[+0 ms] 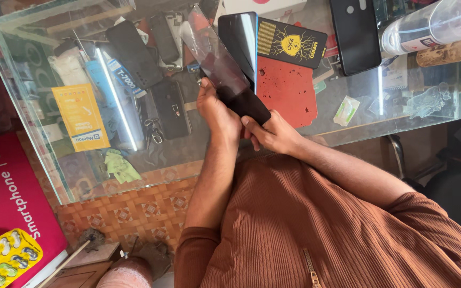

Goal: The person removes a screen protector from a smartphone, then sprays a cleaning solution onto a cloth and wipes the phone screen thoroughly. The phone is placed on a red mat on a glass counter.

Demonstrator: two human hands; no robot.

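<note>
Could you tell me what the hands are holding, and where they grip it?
Both the left hand and right hand grip a black phone at its lower end.

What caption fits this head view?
Both hands, left hand and right hand, hold a black phone over a glass counter.

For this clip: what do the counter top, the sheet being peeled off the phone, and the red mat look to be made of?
The counter top looks like clear glass: things underneath show through, and its edges are greenish. The sheet, lifted off the phone by the left hand, seems thin, glossy glass or plastic film; it is see-through and reflective. The red mat looks like matte rubber or silicone, though that is uncertain.
</note>
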